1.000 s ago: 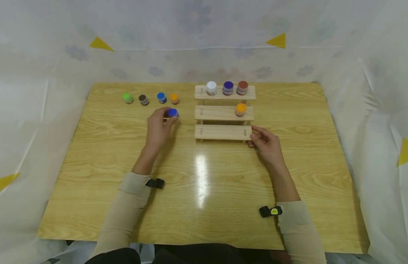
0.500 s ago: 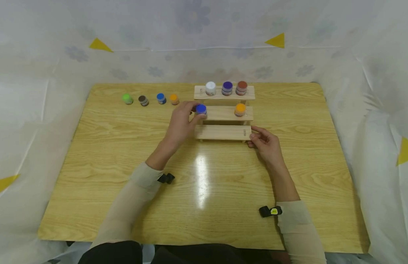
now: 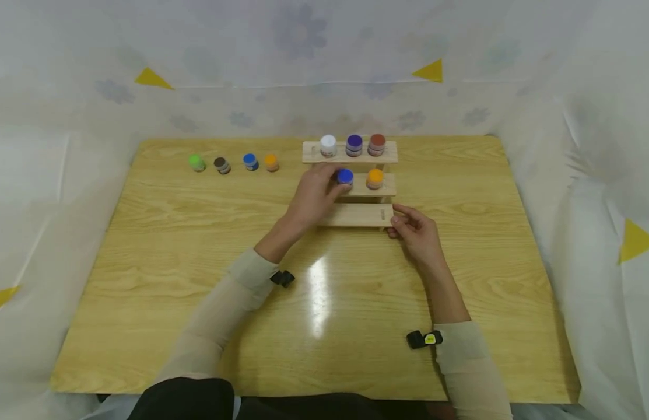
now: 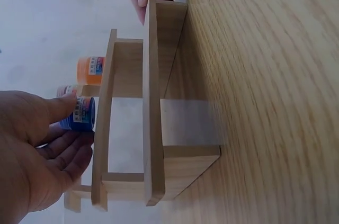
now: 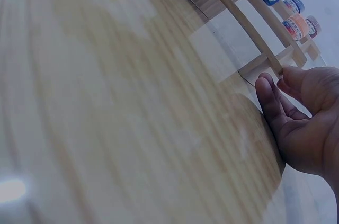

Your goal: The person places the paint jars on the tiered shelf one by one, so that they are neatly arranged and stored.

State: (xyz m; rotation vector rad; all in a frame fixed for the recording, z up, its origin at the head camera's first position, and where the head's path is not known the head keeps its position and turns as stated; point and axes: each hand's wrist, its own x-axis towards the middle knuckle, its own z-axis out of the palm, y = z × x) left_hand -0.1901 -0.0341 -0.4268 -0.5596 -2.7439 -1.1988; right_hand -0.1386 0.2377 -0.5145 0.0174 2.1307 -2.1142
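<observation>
My left hand (image 3: 314,195) pinches a small paint jar with a blue lid (image 3: 345,177) between thumb and fingers. The jar is upright at the middle step of a three-step wooden display stand (image 3: 355,216); whether its base touches the board I cannot tell. On that same step, to its right, sits an orange paint jar (image 3: 375,179). White (image 3: 328,146), purple (image 3: 354,146) and red-brown (image 3: 376,145) jars stand on the top step. My right hand (image 3: 420,233) holds the right end of the lowest step, thumb at the board's end (image 5: 279,70).
On the table's (image 3: 172,262) back left stand a green jar (image 3: 197,163), a dark-lidded jar (image 3: 221,165), a lighter blue jar (image 3: 251,162) and another orange jar (image 3: 272,163). A patterned white sheet (image 3: 282,52) hangs behind the table.
My left hand has carried the blue jar rightward from the table's left part to the stand's middle step. The right hand keeps its place on the stand. The head view has shifted slightly.
</observation>
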